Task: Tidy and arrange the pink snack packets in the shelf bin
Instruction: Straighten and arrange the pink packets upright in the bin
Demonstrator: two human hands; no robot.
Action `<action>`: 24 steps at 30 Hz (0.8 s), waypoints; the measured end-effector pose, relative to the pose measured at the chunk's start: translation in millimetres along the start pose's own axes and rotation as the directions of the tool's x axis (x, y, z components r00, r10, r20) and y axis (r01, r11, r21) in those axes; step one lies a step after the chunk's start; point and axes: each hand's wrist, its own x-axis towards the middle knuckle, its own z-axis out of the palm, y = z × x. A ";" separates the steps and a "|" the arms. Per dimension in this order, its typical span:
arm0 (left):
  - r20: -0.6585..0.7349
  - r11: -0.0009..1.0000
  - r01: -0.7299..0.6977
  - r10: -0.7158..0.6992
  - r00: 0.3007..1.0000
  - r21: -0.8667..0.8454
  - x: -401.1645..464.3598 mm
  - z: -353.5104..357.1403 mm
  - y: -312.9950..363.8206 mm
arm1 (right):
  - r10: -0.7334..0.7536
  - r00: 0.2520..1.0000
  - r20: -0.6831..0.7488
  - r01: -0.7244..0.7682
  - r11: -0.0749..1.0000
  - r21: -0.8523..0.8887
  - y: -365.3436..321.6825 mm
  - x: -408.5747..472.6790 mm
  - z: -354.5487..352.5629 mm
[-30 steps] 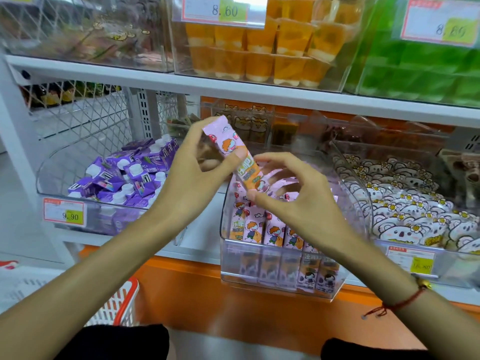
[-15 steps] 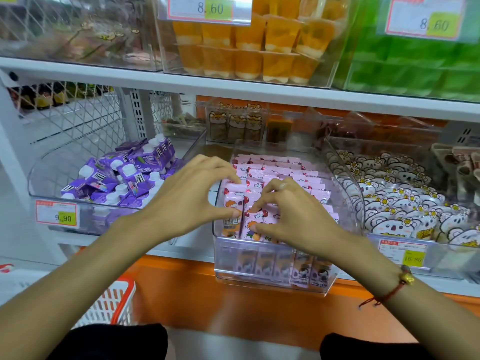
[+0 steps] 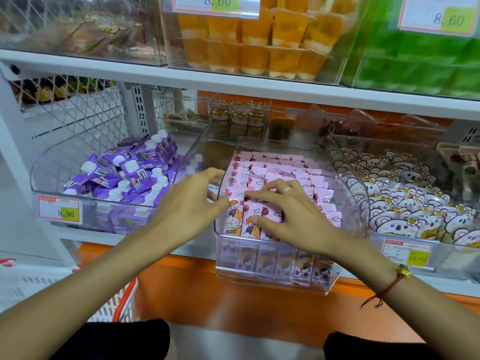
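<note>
Head view: clear shelf bin (image 3: 348,193), middle shelf, holds pink snack packets (image 3: 272,167) in overlapping rows sloping down to the front wall, faces up so the print reads from the aisle. Right hand (image 3: 291,216) lies spread with straight fingers flat on the front rows, apparently pressing them level; left hand (image 3: 189,203), open and holding nothing, rests against the bin's left wall, likely steadying it.

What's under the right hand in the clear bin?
The right hand lies on front-row pink snack packets inside the clear bin; those beneath its palm are hidden.
</note>
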 end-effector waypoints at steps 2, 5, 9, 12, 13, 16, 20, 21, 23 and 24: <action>-0.025 0.999 0.010 -0.009 1.000 0.037 -1.4 -3.3 -2.1 | 0.001 1.000 0.020 -0.001 1.000 -0.027 -3.3 3.9 2.9; -0.054 0.998 0.044 -0.042 0.998 0.037 -0.8 -7.5 -6.3 | -0.010 1.000 0.022 0.011 0.999 -0.046 -11.3 10.1 8.5; -0.039 0.994 0.082 -0.085 0.996 -0.074 -1.2 -8.5 -8.1 | -0.031 0.999 0.028 0.032 0.999 -0.012 -14.2 9.1 7.1; -0.067 0.979 0.102 -0.115 0.991 -0.179 1.6 -10.1 -8.8 | -0.020 0.999 -0.046 0.025 0.995 0.101 -10.3 12.9 -2.2; -0.080 0.975 0.102 -0.119 0.990 -0.196 3.2 -10.5 -8.8 | 0.008 0.995 -0.101 0.005 0.991 0.135 -7.2 19.4 -6.3; -0.076 0.971 0.102 -0.121 0.990 -0.218 8.3 -7.2 -7.0 | 0.090 0.980 -0.180 -0.072 0.992 0.107 5.0 52.4 -17.2; -0.070 0.965 0.097 -0.117 0.991 -0.242 9.4 -1.8 -5.2 | 0.179 0.983 -0.034 -0.179 0.984 -0.003 21.7 103.7 -19.9; -0.065 0.966 0.093 -0.111 0.992 -0.241 8.9 -1.3 -5.4 | 0.204 0.979 0.007 -0.203 0.978 -0.044 26.1 114.4 -17.6; -0.053 0.965 0.078 -0.094 0.994 -0.252 7.4 -0.7 -7.2 | 0.251 0.967 0.052 -0.245 0.965 -0.095 34.2 131.3 -11.3; -0.049 0.962 0.070 -0.086 0.995 -0.263 7.1 -0.5 -8.7 | 0.263 0.964 0.045 -0.258 0.961 -0.096 38.2 138.4 -7.4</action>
